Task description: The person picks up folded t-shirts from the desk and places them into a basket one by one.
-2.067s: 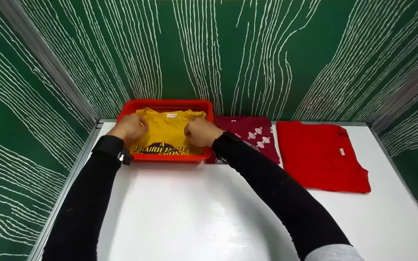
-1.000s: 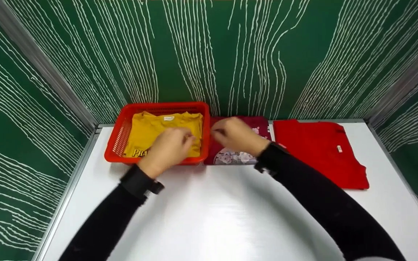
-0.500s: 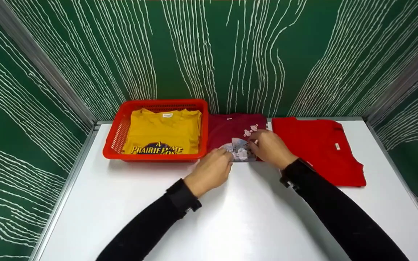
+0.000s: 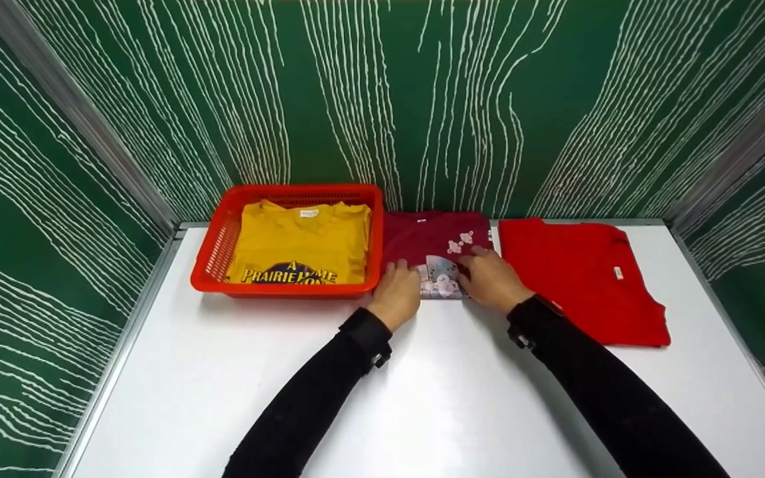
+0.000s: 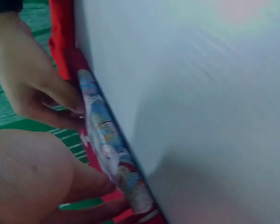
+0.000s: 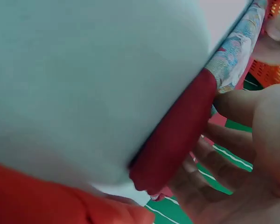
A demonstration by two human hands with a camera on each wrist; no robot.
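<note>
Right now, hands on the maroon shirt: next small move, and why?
I'd probably pinch the near edge of the maroon shirt and raise it slightly. The left hand and right hand both touch it near that edge, and it lies folded on the table, beside the red basket holding a yellow shirt.

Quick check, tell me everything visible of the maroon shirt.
The maroon shirt looks like soft cloth, folded flat on the white table between the red basket and the red garment. A small pale label sits near its far edge; pink motifs and a blue-grey print lie closer to the near edge. The left hand and right hand touch it there, partly hiding the print.
</note>
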